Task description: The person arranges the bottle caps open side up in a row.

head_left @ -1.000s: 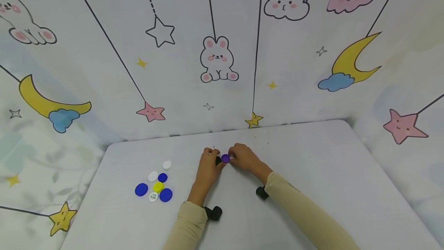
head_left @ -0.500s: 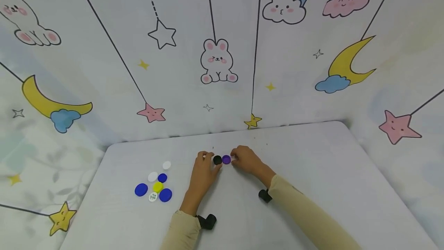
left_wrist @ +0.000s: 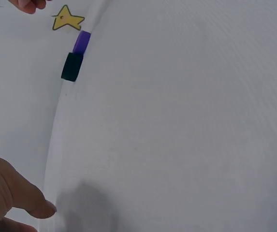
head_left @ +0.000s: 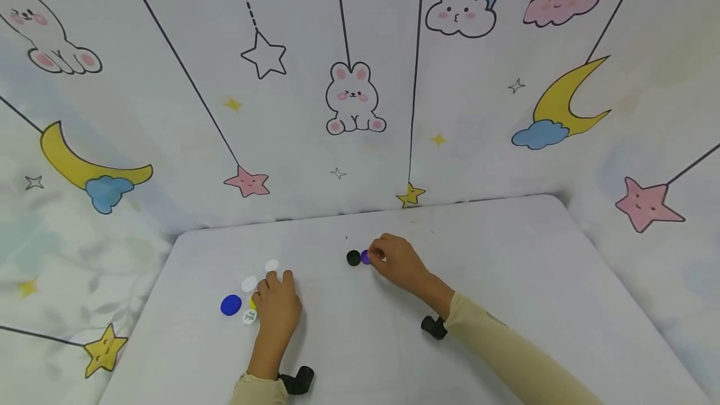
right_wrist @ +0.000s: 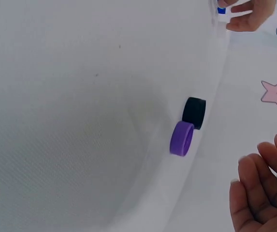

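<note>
A black bottle cap [head_left: 353,258] and a purple bottle cap [head_left: 365,257] lie side by side, rims meeting, near the back of the table. Loosely bent, the fingers of my right hand [head_left: 398,261] hover by the purple cap and overlap part of it in the head view; the right wrist view finds nothing between them. My left hand [head_left: 278,305] reaches over the group of caps at the left, fingers spread, hiding some of them. Around it show a white cap [head_left: 272,265], another white cap [head_left: 249,284], a blue cap [head_left: 230,305], a sliver of a yellow cap [head_left: 252,302] and a white cap with green print [head_left: 250,316].
The white table [head_left: 478,249] runs back to a cloth wall [head_left: 298,142] printed with stars, moons and rabbits. A black wrist camera [head_left: 298,380] sits at the left wrist, another black camera [head_left: 434,328] at the right one.
My left hand has let go of the black cap and moved left and nearer, over the group of caps. My right hand has stayed by the purple cap, its fingertips now overlapping it.
</note>
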`<state>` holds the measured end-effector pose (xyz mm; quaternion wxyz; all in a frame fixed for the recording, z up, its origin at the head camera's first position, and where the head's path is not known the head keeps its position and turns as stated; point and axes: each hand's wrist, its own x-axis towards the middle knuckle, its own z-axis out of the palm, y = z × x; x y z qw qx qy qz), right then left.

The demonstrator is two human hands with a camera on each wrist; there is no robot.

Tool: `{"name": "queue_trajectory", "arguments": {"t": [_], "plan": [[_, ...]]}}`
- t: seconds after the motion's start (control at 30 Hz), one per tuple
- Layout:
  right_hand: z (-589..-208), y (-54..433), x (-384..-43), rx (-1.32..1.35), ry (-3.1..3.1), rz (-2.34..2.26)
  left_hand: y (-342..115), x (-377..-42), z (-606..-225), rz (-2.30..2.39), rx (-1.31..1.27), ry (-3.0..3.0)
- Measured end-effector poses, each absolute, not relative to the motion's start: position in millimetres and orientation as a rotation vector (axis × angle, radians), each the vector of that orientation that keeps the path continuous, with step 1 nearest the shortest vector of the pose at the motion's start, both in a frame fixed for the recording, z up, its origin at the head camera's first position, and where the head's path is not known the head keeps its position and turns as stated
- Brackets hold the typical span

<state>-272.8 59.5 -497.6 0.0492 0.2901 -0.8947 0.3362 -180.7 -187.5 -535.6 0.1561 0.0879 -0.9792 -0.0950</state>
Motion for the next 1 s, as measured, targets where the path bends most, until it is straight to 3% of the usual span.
{"name": "queue_trajectory", "arguments": {"t": [0.33, 0.77, 1.0], "plan": [[-501.9, 65.1, -260.5, 0.937, -2.703, 1.188, -198.6, -172.3, -547.7, -0.285, 0.182, -2.774], [-504.7, 71.8, -257.0, 0.954, -2.714, 1.308, -207.8, -164.7, -544.6, -0.334, 0.437, -2.725], [-505.6, 74.6, -254.4, 0.948, -2.721, 1.343, -208.6, -166.4, -543.5, -0.355, 0.414, -2.763]]}}
